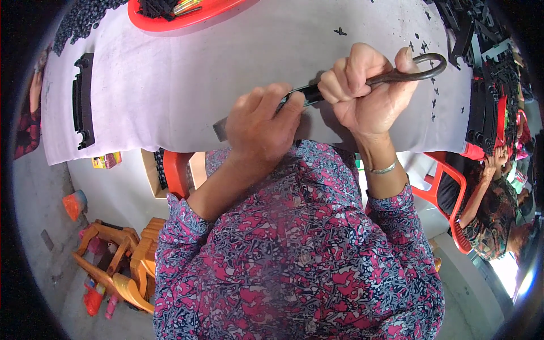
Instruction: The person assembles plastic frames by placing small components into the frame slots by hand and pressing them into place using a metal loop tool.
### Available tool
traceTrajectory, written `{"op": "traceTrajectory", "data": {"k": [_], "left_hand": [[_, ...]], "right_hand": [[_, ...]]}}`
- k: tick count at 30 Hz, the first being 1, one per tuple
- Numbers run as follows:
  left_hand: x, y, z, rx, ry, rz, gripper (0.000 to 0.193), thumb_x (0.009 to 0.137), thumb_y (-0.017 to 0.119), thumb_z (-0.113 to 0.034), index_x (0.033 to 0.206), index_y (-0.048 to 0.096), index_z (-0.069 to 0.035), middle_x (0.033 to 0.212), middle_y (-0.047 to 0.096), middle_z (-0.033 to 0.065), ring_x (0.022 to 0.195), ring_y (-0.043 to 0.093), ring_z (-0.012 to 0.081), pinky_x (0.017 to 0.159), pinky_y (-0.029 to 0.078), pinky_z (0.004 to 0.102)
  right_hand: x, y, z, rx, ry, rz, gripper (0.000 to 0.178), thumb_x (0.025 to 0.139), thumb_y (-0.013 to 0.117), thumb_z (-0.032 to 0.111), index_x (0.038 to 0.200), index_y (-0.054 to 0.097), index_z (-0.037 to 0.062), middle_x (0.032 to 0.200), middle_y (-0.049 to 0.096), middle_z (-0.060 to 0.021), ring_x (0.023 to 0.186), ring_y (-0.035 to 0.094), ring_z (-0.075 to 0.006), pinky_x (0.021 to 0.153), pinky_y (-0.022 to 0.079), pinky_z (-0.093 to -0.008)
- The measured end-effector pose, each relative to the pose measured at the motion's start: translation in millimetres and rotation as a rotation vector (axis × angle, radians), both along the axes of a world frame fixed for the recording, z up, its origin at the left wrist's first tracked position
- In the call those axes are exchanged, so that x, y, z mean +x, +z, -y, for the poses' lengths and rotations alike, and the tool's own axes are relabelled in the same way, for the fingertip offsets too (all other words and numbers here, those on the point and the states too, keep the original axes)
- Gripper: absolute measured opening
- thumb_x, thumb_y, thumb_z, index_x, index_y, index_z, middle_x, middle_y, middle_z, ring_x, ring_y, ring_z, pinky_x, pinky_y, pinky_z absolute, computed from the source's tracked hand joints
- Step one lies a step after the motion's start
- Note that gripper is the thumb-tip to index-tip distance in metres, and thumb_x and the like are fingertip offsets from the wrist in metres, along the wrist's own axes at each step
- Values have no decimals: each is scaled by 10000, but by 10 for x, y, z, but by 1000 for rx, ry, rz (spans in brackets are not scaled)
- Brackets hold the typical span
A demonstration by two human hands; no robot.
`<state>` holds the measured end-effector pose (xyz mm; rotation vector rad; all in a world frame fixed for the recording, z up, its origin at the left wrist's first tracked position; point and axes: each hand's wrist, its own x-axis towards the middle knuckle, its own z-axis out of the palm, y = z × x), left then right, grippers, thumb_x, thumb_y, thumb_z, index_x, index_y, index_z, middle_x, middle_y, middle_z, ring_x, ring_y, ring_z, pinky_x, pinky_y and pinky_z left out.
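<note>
In front of me, over the pale cloth-covered table [187, 73], both hands are closed around one long line of things. My left hand [260, 122] grips a narrow dark strip [220, 130], whose flat grey end sticks out past the hand on the left. Between the hands, a black section [311, 94] with shiny edges shows. My right hand [368, 90] is wrapped round a dark metal tool with a looped handle [433, 67]; the loop points right, and the thumb rests against it. The tool's working end is hidden in the fingers.
A red tray [170, 25] with black parts stands at the far edge. A black notched plastic part [84, 102] lies at left. Small black cross-shaped bits [340, 32] are scattered at right, beside piled black parts [481, 107]. A co-worker's arm [479, 190] shows past a red chair [439, 190].
</note>
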<state>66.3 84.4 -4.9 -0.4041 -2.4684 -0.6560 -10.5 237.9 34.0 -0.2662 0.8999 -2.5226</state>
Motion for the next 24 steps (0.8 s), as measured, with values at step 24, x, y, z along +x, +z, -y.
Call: {"op": "traceTrajectory", "data": {"k": [24], "left_hand": [[-12,31,-13,-22,-3,-5,216,698,657,-131,913,659,-114,893,575,0,768,596,172,591,436,324]], "right_hand": [[-56,51,17,-17,21,37,701,900,272,689,577,375,76,478,204,60,433,147,-93,430,131,-287]]}}
